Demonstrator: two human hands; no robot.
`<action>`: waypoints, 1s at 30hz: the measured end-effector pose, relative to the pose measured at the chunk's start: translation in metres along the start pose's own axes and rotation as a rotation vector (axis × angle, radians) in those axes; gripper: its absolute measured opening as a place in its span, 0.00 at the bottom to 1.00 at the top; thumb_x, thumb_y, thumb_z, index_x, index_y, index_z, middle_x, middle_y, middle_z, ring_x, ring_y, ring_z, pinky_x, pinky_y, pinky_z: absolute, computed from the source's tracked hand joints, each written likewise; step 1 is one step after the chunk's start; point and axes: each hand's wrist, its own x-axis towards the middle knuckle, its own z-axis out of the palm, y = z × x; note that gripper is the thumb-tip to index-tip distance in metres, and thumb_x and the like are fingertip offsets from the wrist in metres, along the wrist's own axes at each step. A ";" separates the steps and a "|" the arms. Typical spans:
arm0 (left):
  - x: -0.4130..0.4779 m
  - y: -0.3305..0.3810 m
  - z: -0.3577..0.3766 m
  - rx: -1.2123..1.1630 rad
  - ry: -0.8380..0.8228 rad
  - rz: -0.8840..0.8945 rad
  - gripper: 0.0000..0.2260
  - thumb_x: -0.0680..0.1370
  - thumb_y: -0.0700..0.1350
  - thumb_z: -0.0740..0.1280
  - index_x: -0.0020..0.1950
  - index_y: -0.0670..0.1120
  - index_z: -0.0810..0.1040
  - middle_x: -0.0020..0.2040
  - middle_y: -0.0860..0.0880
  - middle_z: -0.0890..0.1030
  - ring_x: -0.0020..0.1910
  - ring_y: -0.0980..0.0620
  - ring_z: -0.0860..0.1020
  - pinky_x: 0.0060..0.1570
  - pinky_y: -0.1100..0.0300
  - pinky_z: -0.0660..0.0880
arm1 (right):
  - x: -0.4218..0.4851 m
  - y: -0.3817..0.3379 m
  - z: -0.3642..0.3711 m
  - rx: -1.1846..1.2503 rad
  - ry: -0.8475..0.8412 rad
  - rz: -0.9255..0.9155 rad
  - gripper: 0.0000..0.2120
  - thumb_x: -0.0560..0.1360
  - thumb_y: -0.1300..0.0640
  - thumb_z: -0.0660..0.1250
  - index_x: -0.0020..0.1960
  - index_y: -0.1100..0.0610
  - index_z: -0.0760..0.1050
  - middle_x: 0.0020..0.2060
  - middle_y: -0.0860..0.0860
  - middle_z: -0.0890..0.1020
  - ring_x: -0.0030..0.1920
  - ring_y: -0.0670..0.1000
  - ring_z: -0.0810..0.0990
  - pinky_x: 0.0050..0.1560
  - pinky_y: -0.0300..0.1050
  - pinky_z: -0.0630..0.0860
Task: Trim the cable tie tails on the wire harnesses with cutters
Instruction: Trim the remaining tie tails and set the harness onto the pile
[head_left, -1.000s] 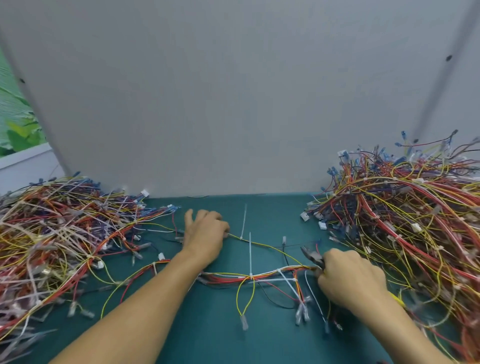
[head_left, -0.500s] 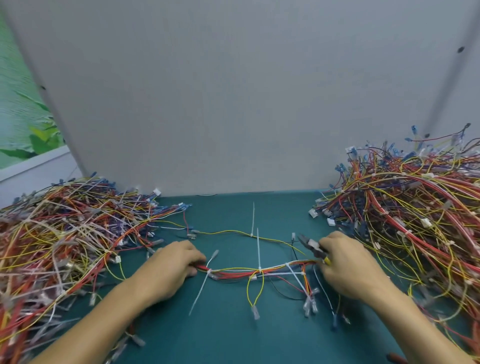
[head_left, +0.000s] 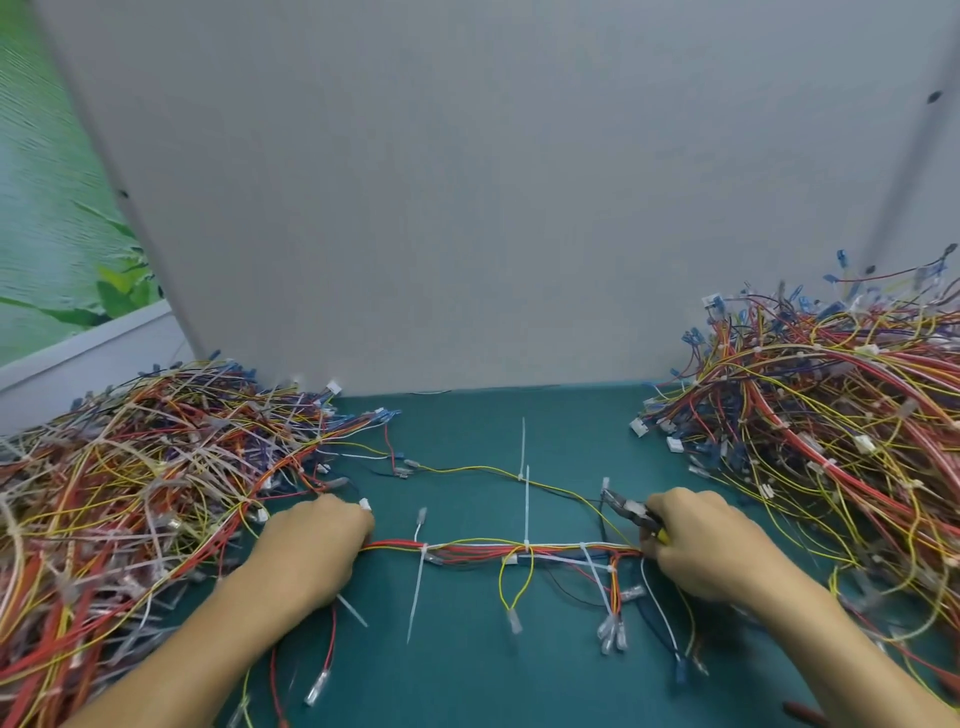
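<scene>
Drawn straighter, harness spans left hand to right hand holding cutters.

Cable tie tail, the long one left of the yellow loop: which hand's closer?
Left. The left hand grips the harness just left of that cable tie tail; the right hand, holding cutters, is far to its right.

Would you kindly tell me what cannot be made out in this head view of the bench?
Head view:
- Metal-nosed cutters: handles mostly hidden inside the gripping right hand; blade gap too small to judge.
- Red-and-yellow wire harness: left end covered by the gripping left hand.
- Tangled right wire pile: cut off by the frame edge.
</scene>
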 end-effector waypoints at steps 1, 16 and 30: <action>-0.003 0.003 -0.006 0.022 0.025 -0.005 0.13 0.76 0.37 0.59 0.57 0.50 0.73 0.54 0.47 0.75 0.55 0.44 0.77 0.49 0.51 0.74 | 0.000 0.000 0.000 -0.002 -0.002 -0.004 0.04 0.75 0.53 0.61 0.47 0.50 0.74 0.45 0.51 0.78 0.47 0.56 0.78 0.44 0.48 0.75; 0.001 0.049 -0.006 -0.069 0.163 0.334 0.10 0.78 0.46 0.57 0.51 0.46 0.75 0.52 0.49 0.74 0.54 0.46 0.74 0.53 0.51 0.72 | -0.001 -0.001 -0.001 -0.044 -0.013 -0.043 0.02 0.75 0.53 0.62 0.47 0.50 0.72 0.46 0.51 0.77 0.48 0.56 0.77 0.43 0.48 0.74; 0.001 0.044 0.028 -0.782 0.433 -0.027 0.14 0.72 0.34 0.66 0.53 0.48 0.80 0.53 0.51 0.77 0.48 0.53 0.77 0.52 0.65 0.68 | -0.002 -0.001 0.000 -0.020 0.005 -0.056 0.03 0.76 0.52 0.61 0.46 0.50 0.72 0.46 0.52 0.78 0.49 0.57 0.78 0.40 0.46 0.69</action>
